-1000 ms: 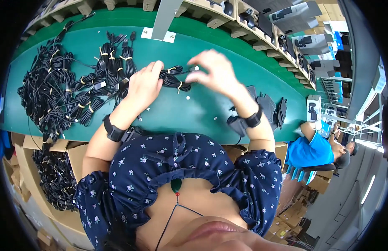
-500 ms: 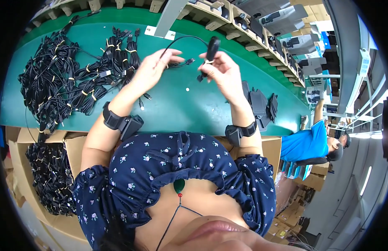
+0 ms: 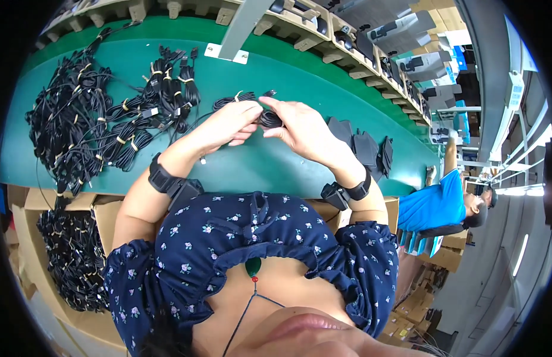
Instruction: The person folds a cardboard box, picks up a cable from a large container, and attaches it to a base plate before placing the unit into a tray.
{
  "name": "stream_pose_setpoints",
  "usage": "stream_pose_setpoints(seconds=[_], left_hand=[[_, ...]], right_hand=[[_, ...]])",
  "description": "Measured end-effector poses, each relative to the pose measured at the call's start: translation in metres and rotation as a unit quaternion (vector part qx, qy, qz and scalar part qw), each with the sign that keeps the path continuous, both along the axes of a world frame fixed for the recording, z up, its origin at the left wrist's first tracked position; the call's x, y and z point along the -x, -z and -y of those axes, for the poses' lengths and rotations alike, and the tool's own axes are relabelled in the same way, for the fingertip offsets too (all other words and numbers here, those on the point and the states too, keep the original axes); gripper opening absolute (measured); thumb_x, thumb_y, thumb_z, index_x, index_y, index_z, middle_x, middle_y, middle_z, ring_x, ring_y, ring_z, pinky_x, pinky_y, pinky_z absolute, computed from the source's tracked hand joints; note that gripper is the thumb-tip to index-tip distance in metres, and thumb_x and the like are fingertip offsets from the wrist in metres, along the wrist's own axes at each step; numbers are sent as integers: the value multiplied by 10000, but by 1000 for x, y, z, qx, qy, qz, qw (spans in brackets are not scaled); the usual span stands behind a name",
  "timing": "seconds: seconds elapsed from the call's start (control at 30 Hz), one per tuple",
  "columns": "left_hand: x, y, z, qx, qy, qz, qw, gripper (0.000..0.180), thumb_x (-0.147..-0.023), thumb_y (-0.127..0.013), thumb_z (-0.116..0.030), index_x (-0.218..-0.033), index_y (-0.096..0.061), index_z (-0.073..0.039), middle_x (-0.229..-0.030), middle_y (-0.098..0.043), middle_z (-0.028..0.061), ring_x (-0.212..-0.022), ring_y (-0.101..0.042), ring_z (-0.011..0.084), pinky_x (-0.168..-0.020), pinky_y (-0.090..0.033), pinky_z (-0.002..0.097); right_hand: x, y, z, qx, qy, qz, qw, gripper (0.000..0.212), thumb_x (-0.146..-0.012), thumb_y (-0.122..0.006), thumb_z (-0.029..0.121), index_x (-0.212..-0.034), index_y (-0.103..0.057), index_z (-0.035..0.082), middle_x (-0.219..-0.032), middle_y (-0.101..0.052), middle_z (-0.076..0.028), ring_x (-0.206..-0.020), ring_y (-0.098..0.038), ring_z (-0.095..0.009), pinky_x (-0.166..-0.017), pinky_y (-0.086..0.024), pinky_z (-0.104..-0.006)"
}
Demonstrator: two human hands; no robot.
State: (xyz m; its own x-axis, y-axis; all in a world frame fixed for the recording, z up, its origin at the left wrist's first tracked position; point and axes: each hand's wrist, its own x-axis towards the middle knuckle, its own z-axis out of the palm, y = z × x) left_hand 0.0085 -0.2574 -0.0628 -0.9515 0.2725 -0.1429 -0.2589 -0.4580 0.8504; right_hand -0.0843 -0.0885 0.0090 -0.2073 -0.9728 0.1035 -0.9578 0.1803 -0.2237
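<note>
Over the green table, my two hands meet at a small coil of black cable (image 3: 270, 119). My right hand (image 3: 306, 130) grips the coil between its thumb and fingers. My left hand (image 3: 233, 124) is closed at the coil's left side, its fingertips pinched against the cable; the exact grip is partly hidden. Just beyond my left hand, a tied black cable bundle (image 3: 233, 99) lies on the table. Further left is a large heap of tied black cables (image 3: 70, 119), with several smaller bundles (image 3: 169, 80) beside it.
Flat black pieces (image 3: 364, 147) lie right of my right hand. A metal post (image 3: 243, 30) rises from the table's far side, before a row of cardboard trays (image 3: 341, 44). An open carton of cables (image 3: 73, 259) stands at lower left. A person in blue (image 3: 437, 199) works at right.
My hands have come together and the coil has been lowered between them. The cable that arched up from my left hand to my right no longer shows as a loop.
</note>
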Motion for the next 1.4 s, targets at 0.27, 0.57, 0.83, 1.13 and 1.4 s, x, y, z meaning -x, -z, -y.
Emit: stream_pose_setpoints(seconds=[0.27, 0.57, 0.83, 1.13, 1.4], left_hand=[[10, 12, 4, 149, -235, -124, 953, 217, -889, -557, -185, -1024, -541, -16, -960, -551, 50, -839, -552, 121, -740, -473, 257], [16, 18, 8, 377, -279, -162, 868, 166, -853, -566, -95, -991, -548, -4, -977, -529, 77, -814, -567, 153, -696, -456, 253], [16, 21, 9, 401, -311, -174, 844, 155, -824, -607, -64, -966, -555, -28, -943, -515, 73, -689, -525, 132, -575, -428, 240], [17, 18, 9, 399, -304, -176, 847, 167, -820, -606, -53, -973, -546, -19, -962, -510, 88, -677, -531, 143, -564, -437, 251], [19, 17, 12, 413, -312, -173, 838, 156, -822, -601, -50, -965, -550, -16, -960, -509, 93, -673, -531, 151, -560, -443, 255]], right_hand=[[78, -24, -6, 121, 243, 251, 929, 310, -831, -610, 143, -1096, -515, 15, -736, -583, -64, -514, -535, -108, -516, -435, -238], [263, -31, -25, 147, 448, -159, 867, 462, -842, -534, 469, -1109, -563, 93, -923, -643, -170, -899, -608, -339, -754, -475, -405], [303, 1, -19, -7, 339, -344, 875, 277, -818, -579, 337, -953, -583, 95, -863, -653, -108, -820, -635, -287, -659, -498, -394], [339, 34, 20, -113, 441, -241, 857, 396, -859, -510, 386, -983, -580, 16, -993, -624, -195, -927, -606, -350, -792, -491, -426], [351, 67, 16, 184, 465, -60, 864, 435, -848, -537, 273, -1076, -438, -84, -1003, -571, -287, -980, -549, -415, -862, -438, -406]])
